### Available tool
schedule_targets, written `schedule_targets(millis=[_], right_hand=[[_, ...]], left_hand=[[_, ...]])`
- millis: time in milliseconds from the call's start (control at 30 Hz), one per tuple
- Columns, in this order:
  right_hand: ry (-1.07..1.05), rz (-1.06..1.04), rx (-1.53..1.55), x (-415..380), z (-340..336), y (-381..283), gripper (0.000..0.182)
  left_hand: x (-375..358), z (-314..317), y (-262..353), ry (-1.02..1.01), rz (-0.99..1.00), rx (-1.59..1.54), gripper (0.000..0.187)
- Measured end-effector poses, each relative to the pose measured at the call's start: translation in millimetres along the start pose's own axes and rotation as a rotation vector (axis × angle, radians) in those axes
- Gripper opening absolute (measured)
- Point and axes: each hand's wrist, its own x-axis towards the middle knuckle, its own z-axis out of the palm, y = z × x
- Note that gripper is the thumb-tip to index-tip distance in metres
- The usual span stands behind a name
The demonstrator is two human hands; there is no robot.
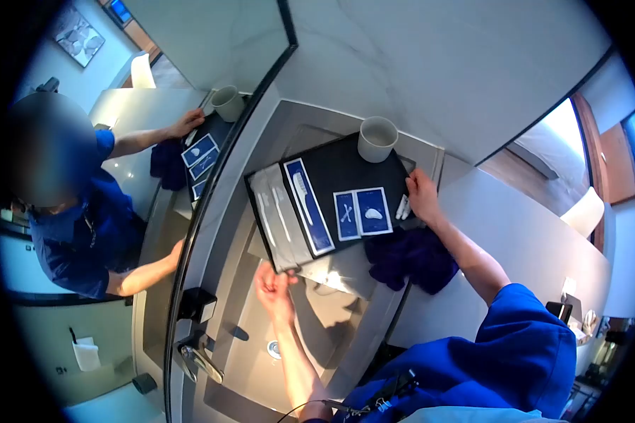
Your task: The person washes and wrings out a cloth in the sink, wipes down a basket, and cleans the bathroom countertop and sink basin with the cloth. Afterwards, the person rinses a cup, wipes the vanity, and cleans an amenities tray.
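Note:
A black tray point(335, 162) lies tilted across the back of the sink. My left hand point(276, 290) is closed on its near-left corner, fingertips at the edge. My right hand point(422, 196) grips the tray's right edge, its fingers partly hidden. On the tray are a pale mug point(378, 141), a blue-and-white comb packet point(310, 206), two clear-wrapped toothbrushes point(279, 217), a cotton swab packet point(346, 215) and another blue packet point(373, 211). Small white tubes point(403, 208) are beside my right hand. A dark purple cloth point(413, 259) sits just below the tray.
The sink basin point(243, 338) with its drain point(275, 350) is below my left hand. A metal faucet point(203, 361) and a black box-shaped fixture point(198, 304) stand at left. A framed mirror point(222, 151) reflects the scene. The pale counter point(501, 233) stretches right.

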Motion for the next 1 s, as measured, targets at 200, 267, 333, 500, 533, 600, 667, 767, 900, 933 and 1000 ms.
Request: schedule_targets(millis=[200,267,333,500,533,600,667,767,900,933,1000], right_hand=[[0.096,-0.003,-0.093,-13,8,-12,0.011],[0.059,0.049,-0.123,-10,12,-14,0.013],[-0.052,0.081,-0.204,-9,14,-13,0.018],[-0.294,0.134,-0.243,-8,-24,-34,0.033],[-0.283,-0.085,-0.212,-19,-44,-54,0.038],[-0.268,-0.299,-0.18,-49,-68,-68,0.044],[-0.715,-0.481,-0.492,-82,-86,-69,0.057],[-0.643,-0.282,-0.204,-85,-86,-34,0.045],[-0.3,-0.181,-0.092,-31,-94,-21,0.038],[-0.302,-0.213,-0.091,-13,-94,-29,0.038],[-0.3,-0.245,-0.083,15,-74,-37,0.037]], left_hand=[[88,9,-25,0.15,0.01,-0.208,0.022],[112,13,-36,0.227,-0.018,-0.23,0.017],[127,16,-40,0.335,-0.023,-0.165,0.012],[119,37,-36,0.299,-0.061,-0.104,0.018],[110,48,-33,0.264,-0.065,-0.172,0.022],[87,66,-40,0.248,-0.122,-0.261,0.037],[65,87,-54,0.106,-0.219,-0.308,0.04],[41,122,-87,0.048,-0.472,-0.352,0.056],[27,159,-86,0.009,-0.49,-0.394,0.059],[26,162,-86,-0.001,-0.459,-0.418,0.058],[27,165,-87,-0.014,-0.423,-0.435,0.056]])
